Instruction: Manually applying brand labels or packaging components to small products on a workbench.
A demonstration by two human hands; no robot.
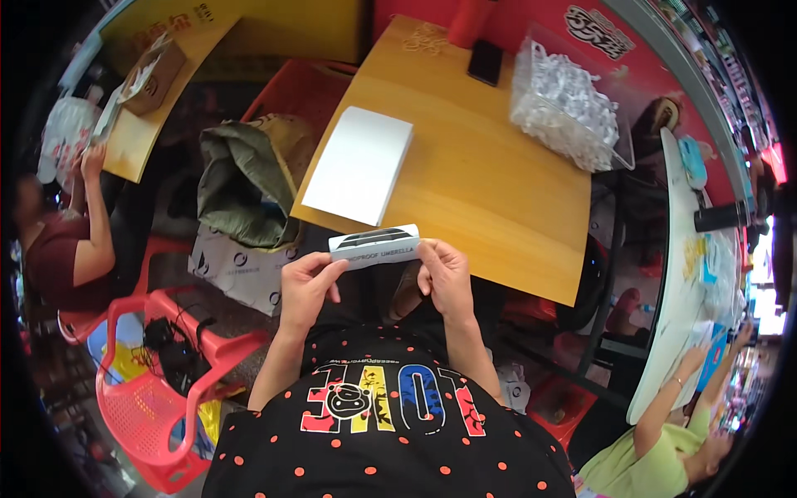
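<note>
In front of my body I hold a narrow grey-white printed card (375, 246) with a black picture along its upper part. It looks slightly bent, and I cannot tell whether it is flat or a sleeve. My left hand (310, 286) pinches its left end, thumb along the lower edge. The right end sits between the thumb and fingers of my right hand (447, 280). Just beyond the card, a neat white block (361, 166), like a paper stack or a box, lies at the left side of the wooden table (473, 191).
A clear bin (564, 108) full of white curled strips stands at the table's far right. Near it lie a black phone (485, 63) and a pile of rubber bands (425, 39). Left are an open sack (241, 183) and a red chair (149, 402). Other people sit at both sides.
</note>
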